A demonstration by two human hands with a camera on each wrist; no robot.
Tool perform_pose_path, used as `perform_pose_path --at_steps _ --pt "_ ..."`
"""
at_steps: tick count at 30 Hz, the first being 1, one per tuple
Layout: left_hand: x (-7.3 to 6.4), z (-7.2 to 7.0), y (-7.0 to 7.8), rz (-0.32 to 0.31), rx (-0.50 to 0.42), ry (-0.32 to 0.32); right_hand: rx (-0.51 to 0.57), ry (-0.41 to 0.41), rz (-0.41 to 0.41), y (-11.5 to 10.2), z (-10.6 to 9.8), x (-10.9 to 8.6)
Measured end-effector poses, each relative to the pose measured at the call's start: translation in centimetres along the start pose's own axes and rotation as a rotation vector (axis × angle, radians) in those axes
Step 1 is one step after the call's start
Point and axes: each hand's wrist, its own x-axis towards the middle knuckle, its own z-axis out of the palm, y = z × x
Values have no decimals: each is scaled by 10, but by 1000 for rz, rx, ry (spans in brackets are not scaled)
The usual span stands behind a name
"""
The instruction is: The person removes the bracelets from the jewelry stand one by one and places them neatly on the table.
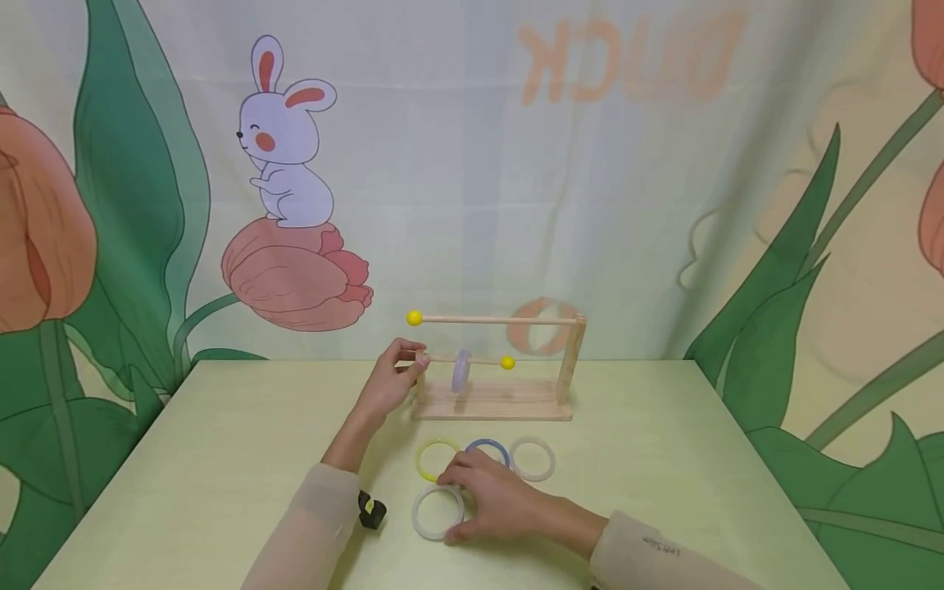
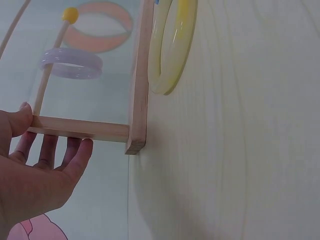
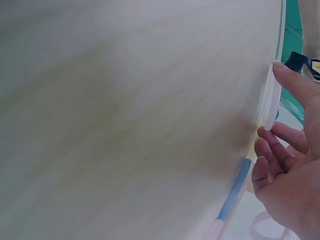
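A wooden stand (image 1: 494, 412) has a tall post at right and a short post (image 2: 82, 128) at left, each bearing a horizontal rod with a yellow ball tip. My left hand (image 1: 385, 385) holds the short post, thumb on one side and fingers on the other. A purple ring (image 1: 460, 371) hangs on the lower rod. In front of the stand, my right hand (image 1: 501, 496) pinches a whitish ring (image 1: 415, 516) at its right side between thumb and fingers. The right wrist view shows that ring (image 3: 272, 100) edge-on between them.
Behind the right hand lie a yellow ring (image 1: 418, 459), a blue ring (image 1: 487, 442) and a pale clear ring (image 1: 553, 461) in a row on the table (image 1: 664, 459). A black strap-like piece (image 1: 372, 511) sits by the left forearm. A printed curtain (image 1: 442, 164) hangs behind.
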Motion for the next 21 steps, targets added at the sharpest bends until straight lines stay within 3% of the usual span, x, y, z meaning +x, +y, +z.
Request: perform_pose_path --at_steps 21 --pt "2 0 -2 -6 5 1 -10 -14 5 0 0 4"
